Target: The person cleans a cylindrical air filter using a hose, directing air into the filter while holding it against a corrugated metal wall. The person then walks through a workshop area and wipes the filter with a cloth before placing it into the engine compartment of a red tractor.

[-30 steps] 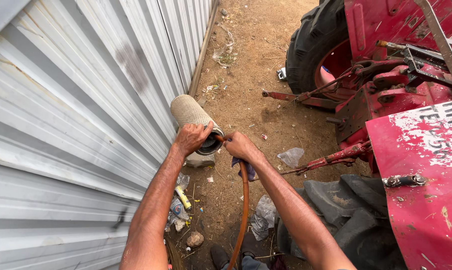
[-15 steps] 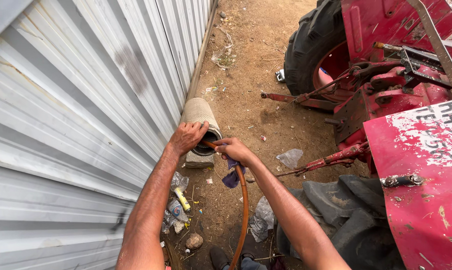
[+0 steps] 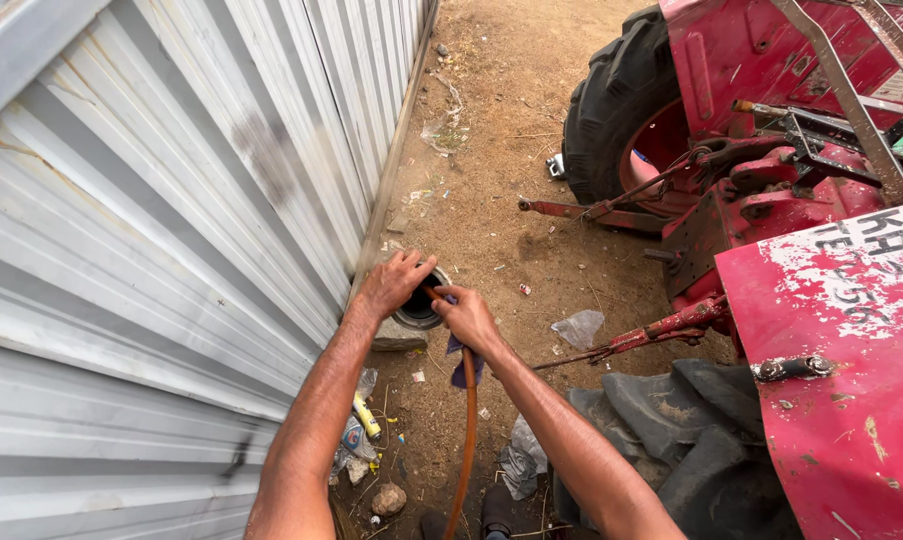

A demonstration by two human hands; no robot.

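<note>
The left hand (image 3: 396, 283) clamps the rim of a grey cylindrical filter (image 3: 418, 310); the right hand (image 3: 466, 318) grips an orange hose (image 3: 465, 440) at its dark opening. Around the filter lies littered dirt ground (image 3: 491, 150), with a corrugated metal wall (image 3: 171, 200) just left and a red tractor (image 3: 811, 250) to the right.

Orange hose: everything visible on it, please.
The orange hose is slim, smooth and rubbery-looking. It rises from the bottom edge between the forearms, bowing slightly, to the right hand, which grips its upper end along with a dark blue rag. Its tip points into the dark open mouth of the cylinder that the left hand holds.
</note>
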